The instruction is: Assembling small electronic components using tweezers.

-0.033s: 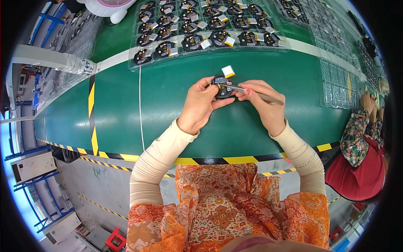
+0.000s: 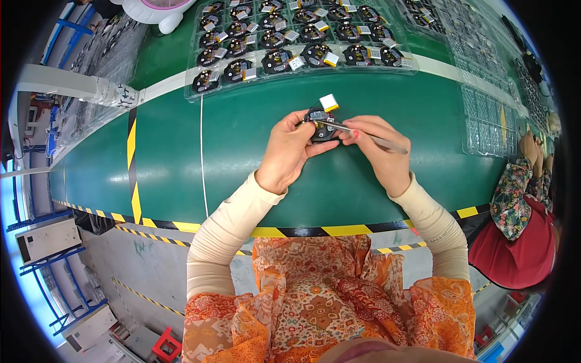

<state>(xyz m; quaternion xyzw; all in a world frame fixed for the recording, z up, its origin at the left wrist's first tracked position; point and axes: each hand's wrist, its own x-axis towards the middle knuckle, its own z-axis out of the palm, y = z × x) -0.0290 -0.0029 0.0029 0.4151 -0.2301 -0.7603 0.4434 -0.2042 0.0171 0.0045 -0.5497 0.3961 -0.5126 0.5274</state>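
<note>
Over the green table, my left hand (image 2: 287, 145) is closed on a round black device housing (image 2: 322, 134) with a small circuit board inside. Its thumb presses at the housing's left edge. A silver and yellow battery pouch (image 2: 328, 103) sticks out past the housing's far edge. Pinched in my right hand (image 2: 382, 151) is a pair of metal tweezers (image 2: 387, 144), slanting left with the tips at the board. Fingertips of the right hand are close to the housing's right side. What the tips touch is too small to make out.
Beyond my hands, a clear plastic tray (image 2: 254, 81) holds rows of similar housings with batteries. Clear trays (image 2: 484, 130) are stacked at the right, near a co-worker's sleeve (image 2: 511, 199). A white post (image 2: 78, 85) stands left. Black and yellow tape (image 2: 302, 232) marks the table's near edge.
The back end of the tweezers has dipped very slightly toward me. Both hands and the housing stay in place.
</note>
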